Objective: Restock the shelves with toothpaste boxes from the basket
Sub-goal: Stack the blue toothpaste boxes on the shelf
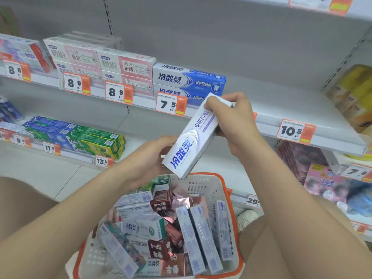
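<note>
A white and lilac toothpaste box with blue lettering is held tilted above the basket. My left hand grips its lower end from behind. My right hand grips its upper end, fingers curled over the top. The white basket with an orange rim sits below between my arms, filled with several toothpaste boxes in white, maroon and pink. The middle shelf is bare to the right of two stacked blue and white boxes.
Pink and white boxes line the middle shelf's left part, with price tags along its edge. Green and blue boxes lie on the lower shelf. Yellow packs and pink packs stand at right.
</note>
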Demonstrator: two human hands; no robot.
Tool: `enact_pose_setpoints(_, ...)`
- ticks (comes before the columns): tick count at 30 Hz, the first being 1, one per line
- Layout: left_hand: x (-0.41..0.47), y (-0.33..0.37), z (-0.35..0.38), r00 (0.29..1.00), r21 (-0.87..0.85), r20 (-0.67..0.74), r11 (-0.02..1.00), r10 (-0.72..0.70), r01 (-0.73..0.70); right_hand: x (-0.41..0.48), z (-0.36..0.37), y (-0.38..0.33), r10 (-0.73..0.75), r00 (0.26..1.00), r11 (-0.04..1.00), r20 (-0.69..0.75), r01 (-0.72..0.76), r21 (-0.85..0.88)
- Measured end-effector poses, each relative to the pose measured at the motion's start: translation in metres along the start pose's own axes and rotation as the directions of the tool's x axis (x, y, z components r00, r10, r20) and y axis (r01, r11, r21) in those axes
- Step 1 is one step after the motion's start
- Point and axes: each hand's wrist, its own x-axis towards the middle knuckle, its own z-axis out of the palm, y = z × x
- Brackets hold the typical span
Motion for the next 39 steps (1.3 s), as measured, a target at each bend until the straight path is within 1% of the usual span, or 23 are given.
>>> enact_pose_setpoints(3, -0.002, 0.002, -0.002, 1.0, -0.054, -0.001, 0.999, -0.005, 0.005, 0.006, -0.003, -0.01, -0.023, 1.0, 0.991, -0.004, 0.023, -0.132)
enact_pose_setpoints(5, 0.003, 0.0, -0.001, 0.998, 0.044, -0.045, 0.999, 0.034, -0.032, 0.008, -0.007, -0.014, -0.058, 0.997, 0.946, 0.057, 0.073, -0.315)
enact_pose_setpoints(7, 0.015, -0.002, 0.001, 0.987, 0.157, -0.148, 0.987, 0.065, -0.041, 0.012, -0.013, -0.012, -0.078, 0.989, 0.864, 0.127, 0.131, -0.486)
enact_pose_setpoints(9, 0.026, -0.001, 0.004, 0.957, 0.297, -0.263, 0.954, 0.124, -0.042, 0.015, -0.019, -0.008, -0.046, 0.978, 0.792, 0.205, 0.161, -0.589)
enact_pose_setpoints(11, 0.034, 0.003, 0.005, 0.922, 0.555, -0.274, 0.828, 0.272, -0.08, 0.019, -0.029, -0.005, 0.019, 0.955, 0.677, 0.297, 0.206, -0.706)
enact_pose_setpoints(12, 0.038, 0.005, 0.005, 0.908, 0.667, -0.232, 0.737, 0.35, -0.114, 0.021, -0.035, -0.003, 0.063, 0.937, 0.614, 0.342, 0.234, -0.754)
enact_pose_setpoints(14, 0.044, 0.01, 0.003, 0.9, 0.78, -0.112, 0.598, 0.422, -0.183, 0.021, -0.05, 0.0, 0.198, 0.883, 0.531, 0.426, 0.269, -0.803)
enact_pose_setpoints(16, 0.05, 0.011, 0.003, 0.915, 0.796, 0.021, 0.547, 0.404, -0.26, 0.019, -0.06, 0.004, 0.314, 0.809, 0.486, 0.496, 0.312, -0.816)
enact_pose_setpoints(18, 0.056, 0.003, 0.012, 0.929, 0.76, 0.119, 0.569, 0.351, -0.312, 0.016, -0.061, 0.01, 0.377, 0.741, 0.443, 0.555, 0.382, -0.811)
enact_pose_setpoints(20, 0.063, -0.015, 0.023, 0.942, 0.735, 0.142, 0.605, 0.305, -0.306, 0.011, -0.054, 0.017, 0.449, 0.688, 0.34, 0.571, 0.459, -0.821)
enact_pose_setpoints(22, 0.075, -0.039, 0.027, 0.962, 0.773, 0.05, 0.6, 0.269, -0.208, 0.009, -0.047, 0.026, 0.504, 0.685, 0.21, 0.527, 0.494, -0.844)
enact_pose_setpoints(23, 0.082, -0.051, 0.025, 0.972, 0.82, -0.012, 0.559, 0.233, -0.124, 0.009, -0.043, 0.03, 0.517, 0.692, 0.159, 0.504, 0.501, -0.851)
enact_pose_setpoints(24, 0.088, -0.062, 0.02, 0.986, 0.87, -0.056, 0.493, 0.159, -0.03, 0.008, -0.041, 0.033, 0.522, 0.701, 0.122, 0.486, 0.502, -0.856)
enact_pose_setpoints(25, 0.092, -0.075, 0.015, 0.997, 0.924, -0.074, 0.38, 0.037, 0.055, 0.008, -0.039, 0.035, 0.522, 0.712, 0.094, 0.469, 0.499, -0.862)
enact_pose_setpoints(26, 0.094, -0.088, 0.011, 0.989, 0.969, -0.093, 0.219, -0.114, 0.116, 0.009, -0.038, 0.037, 0.516, 0.725, 0.077, 0.456, 0.491, -0.868)
enact_pose_setpoints(27, 0.093, -0.102, 0.008, 0.96, 0.99, -0.118, 0.04, -0.252, 0.132, 0.01, -0.038, 0.039, 0.504, 0.738, 0.068, 0.449, 0.484, -0.872)
enact_pose_setpoints(28, 0.092, -0.115, 0.005, 0.929, 0.988, -0.132, -0.125, -0.344, 0.094, 0.012, -0.038, 0.041, 0.486, 0.751, 0.063, 0.447, 0.48, -0.875)
enact_pose_setpoints(29, 0.091, -0.128, 0.002, 0.917, 0.974, -0.128, -0.223, -0.378, 0.044, 0.014, -0.04, 0.042, 0.461, 0.764, 0.06, 0.451, 0.48, -0.875)
enact_pose_setpoints(30, 0.091, -0.139, 0.0, 0.925, 0.963, -0.105, -0.27, -0.366, 0.003, 0.017, -0.042, 0.043, 0.433, 0.777, 0.059, 0.457, 0.482, -0.874)
enact_pose_setpoints(32, 0.091, -0.149, -0.001, 0.972, 0.934, -0.026, -0.352, -0.235, -0.06, 0.024, -0.049, 0.046, 0.383, 0.8, 0.049, 0.462, 0.481, -0.875)
enact_pose_setpoints(34, 0.093, -0.147, -0.003, 0.989, 0.906, 0.036, -0.413, -0.143, -0.093, 0.031, -0.056, 0.046, 0.342, 0.815, 0.061, 0.469, 0.478, -0.876)
enact_pose_setpoints(37, 0.096, -0.132, -0.003, 0.988, 0.93, 0.028, -0.359, -0.154, -0.083, 0.036, -0.071, 0.041, 0.277, 0.823, 0.099, 0.496, 0.489, -0.866)
enact_pose_setpoints(39, 0.098, -0.119, 0.001, 0.988, 0.946, 0.051, -0.31, -0.144, -0.094, 0.036, -0.08, 0.032, 0.203, 0.833, 0.182, 0.515, 0.484, -0.856)
